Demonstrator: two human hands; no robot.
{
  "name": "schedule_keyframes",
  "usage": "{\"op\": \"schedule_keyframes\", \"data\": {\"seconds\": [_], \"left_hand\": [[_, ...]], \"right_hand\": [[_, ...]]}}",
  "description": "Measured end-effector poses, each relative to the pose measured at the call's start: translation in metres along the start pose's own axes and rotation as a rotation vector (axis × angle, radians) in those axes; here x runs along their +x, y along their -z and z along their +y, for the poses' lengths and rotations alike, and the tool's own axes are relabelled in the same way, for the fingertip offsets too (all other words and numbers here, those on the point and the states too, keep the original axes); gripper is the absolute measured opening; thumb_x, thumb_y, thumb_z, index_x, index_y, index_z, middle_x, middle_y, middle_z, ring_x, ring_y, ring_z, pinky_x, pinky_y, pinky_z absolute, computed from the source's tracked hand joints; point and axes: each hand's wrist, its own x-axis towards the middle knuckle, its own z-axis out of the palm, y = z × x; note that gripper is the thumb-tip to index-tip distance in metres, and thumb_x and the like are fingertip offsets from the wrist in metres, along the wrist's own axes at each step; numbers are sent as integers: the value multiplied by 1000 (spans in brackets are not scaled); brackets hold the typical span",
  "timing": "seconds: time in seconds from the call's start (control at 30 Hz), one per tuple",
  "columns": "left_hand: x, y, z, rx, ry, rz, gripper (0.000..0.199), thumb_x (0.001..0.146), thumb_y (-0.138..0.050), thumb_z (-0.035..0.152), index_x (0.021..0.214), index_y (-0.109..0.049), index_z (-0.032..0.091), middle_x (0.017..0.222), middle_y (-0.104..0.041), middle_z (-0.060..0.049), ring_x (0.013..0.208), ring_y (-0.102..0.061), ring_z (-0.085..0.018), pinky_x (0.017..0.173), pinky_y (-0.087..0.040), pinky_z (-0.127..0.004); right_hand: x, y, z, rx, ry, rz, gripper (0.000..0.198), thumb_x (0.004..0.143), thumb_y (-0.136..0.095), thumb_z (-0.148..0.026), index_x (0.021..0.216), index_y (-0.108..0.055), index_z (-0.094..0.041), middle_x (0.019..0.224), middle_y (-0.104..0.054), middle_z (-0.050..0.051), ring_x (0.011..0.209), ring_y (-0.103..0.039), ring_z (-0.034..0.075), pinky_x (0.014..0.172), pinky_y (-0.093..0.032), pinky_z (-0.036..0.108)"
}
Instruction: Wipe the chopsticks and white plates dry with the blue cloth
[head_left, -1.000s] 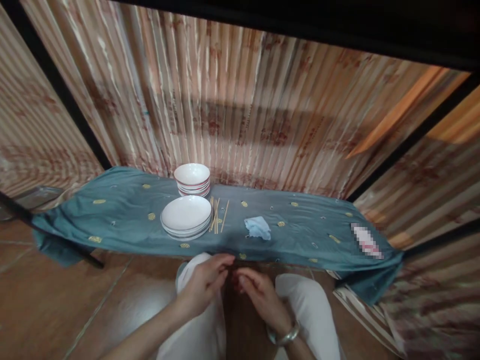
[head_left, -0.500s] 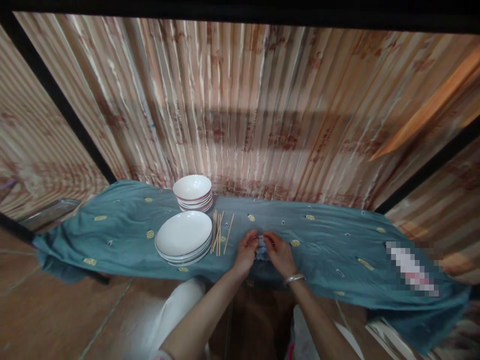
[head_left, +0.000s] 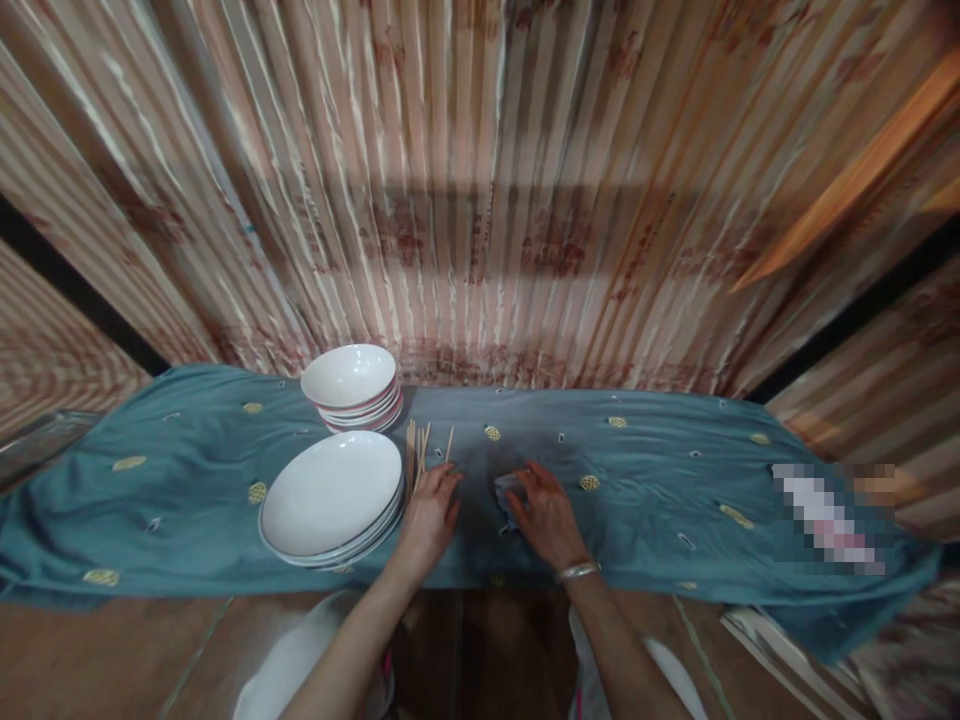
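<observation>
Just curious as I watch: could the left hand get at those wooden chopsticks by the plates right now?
Probably yes. The left hand lies flat on the teal cloth with its fingertips at the near ends of the chopsticks, and nothing lies between them. The stack of plates sits just beside.

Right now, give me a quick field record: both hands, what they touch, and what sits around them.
left hand: palm down on the chopsticks
right hand: resting on a small blue cloth, bracelet on the wrist
plates: white stack, just left of the left hand
bowls: white stack behind the plates
surface: teal tablecloth with yellow motifs
backdrop: striped curtain
</observation>
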Motion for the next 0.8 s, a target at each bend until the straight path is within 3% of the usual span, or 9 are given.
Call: {"op": "schedule_keyframes", "data": {"seconds": [0.1,0.2,0.37,0.53,0.8], "left_hand": [[-9,-7,-7,101,-14,7,46,78,-49,7,122,-55,18,145,-40,-13,141,-22,-31,109,-32,-54],[-16,-12,-14,134,-7,7,49,81,-46,8,129,-50,16,151,-30,-14,144,-11,-32,110,-29,-55],[-17,-14,-17,116,13,-60,49,80,-44,5,128,-51,15,149,-35,-17,141,-23,-31,109,-32,-53],[-13,-13,-6,64,-15,-130,54,75,-44,1,125,-54,19,146,-41,-12,134,-39,-24,108,-38,-45],[-10,-12,-11,79,44,-104,51,76,-55,12,126,-53,19,137,-50,-14,128,-45,-28,106,-38,-50]], "right_hand": [[-2,3,2,-29,-13,3,29,86,-55,-30,110,-61,-14,121,-60,18,113,-56,27,98,-44,42],[-4,3,3,-34,-11,-25,29,86,-56,-29,109,-62,-13,119,-61,18,112,-57,26,99,-43,41],[-5,2,3,-3,-15,-56,27,86,-54,-26,108,-62,-12,119,-61,18,111,-57,26,98,-43,41],[-6,3,4,32,-17,-53,26,86,-52,-25,108,-62,-16,121,-61,16,112,-57,27,97,-44,42],[-8,0,8,74,-11,-40,26,86,-50,-23,109,-61,-17,120,-61,14,114,-57,26,98,-45,42]]}}
